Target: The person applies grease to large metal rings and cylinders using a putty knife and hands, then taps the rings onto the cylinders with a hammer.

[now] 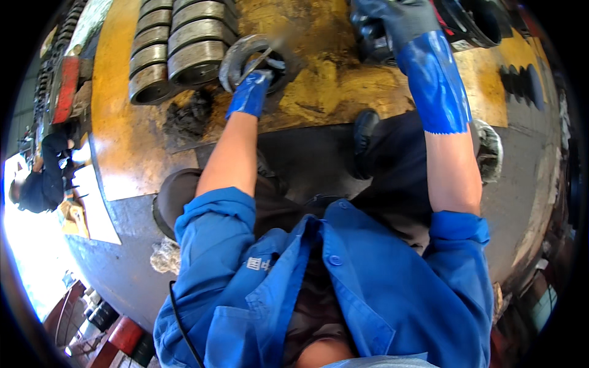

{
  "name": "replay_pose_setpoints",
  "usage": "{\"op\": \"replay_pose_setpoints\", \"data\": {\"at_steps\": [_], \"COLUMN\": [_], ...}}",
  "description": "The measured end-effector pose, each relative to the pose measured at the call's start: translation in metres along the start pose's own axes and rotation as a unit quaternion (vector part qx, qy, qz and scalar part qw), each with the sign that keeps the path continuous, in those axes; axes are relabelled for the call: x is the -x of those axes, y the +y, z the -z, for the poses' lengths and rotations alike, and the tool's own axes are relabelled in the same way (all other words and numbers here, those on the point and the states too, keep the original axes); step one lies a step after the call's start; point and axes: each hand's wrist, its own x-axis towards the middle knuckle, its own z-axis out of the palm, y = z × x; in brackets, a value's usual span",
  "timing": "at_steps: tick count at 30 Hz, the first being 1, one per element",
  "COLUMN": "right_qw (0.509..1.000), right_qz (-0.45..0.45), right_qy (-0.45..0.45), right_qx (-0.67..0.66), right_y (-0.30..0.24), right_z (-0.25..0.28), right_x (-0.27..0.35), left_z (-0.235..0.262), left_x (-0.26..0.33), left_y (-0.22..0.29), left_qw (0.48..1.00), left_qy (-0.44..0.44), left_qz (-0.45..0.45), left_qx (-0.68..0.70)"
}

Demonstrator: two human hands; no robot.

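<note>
A blue rubber glove covers my left hand (253, 92), which grips the near rim of a thick metal ring (233, 61). Some of its fingers go into the ring's opening and are partly hidden. A thin light stick (261, 60) crosses that opening; whether the hand holds it too is unclear. My right hand (402, 21), in a long blue glove with a darkened hand part, is at the top edge. Its fingers curl by a dark object (379, 52) whose kind is hidden. Black round containers (475, 24) lie just right of it.
Two rows of thick metal rings (199, 46) lie left of my left hand on a stained yellow surface (325, 86). A dark clump of rag or shavings (189, 118) is nearer me. At the far left, a person (46, 178) is low down beside a red-edged metal piece (66, 89).
</note>
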Motion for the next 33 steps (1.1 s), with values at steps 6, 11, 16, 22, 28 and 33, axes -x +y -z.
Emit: {"op": "replay_pose_setpoints", "data": {"at_steps": [6, 11, 16, 22, 28, 33], "right_qw": [0.972, 0.986, 0.961, 0.931, 0.838, 0.864], "right_qz": [0.147, -0.033, -0.254, -0.34, -0.084, 0.139], "right_qy": [0.042, 0.089, 0.058, 0.095, 0.066, 0.068], "right_qx": [-0.18, -0.137, -0.095, -0.091, 0.536, 0.48], "right_y": [-0.024, 0.082, 0.176, 0.332, 0.373, 0.205], "right_z": [0.079, 0.251, 0.266, 0.308, 0.393, 0.285], "right_x": [-0.006, -0.065, -0.003, 0.015, -0.004, -0.09], "left_z": [0.0, -0.015, -0.014, -0.032, -0.045, -0.012], "left_x": [0.007, 0.009, 0.012, 0.004, -0.023, 0.011], "left_y": [-0.015, -0.012, -0.03, -0.032, -0.025, 0.001], "left_qw": [0.999, 0.997, 0.994, 0.981, 0.916, 0.908], "left_qy": [0.008, -0.003, 0.006, -0.015, -0.097, -0.044], "left_qz": [0.016, 0.021, 0.057, 0.083, 0.136, 0.009], "left_qx": [0.041, 0.072, 0.092, 0.175, 0.364, 0.416]}}
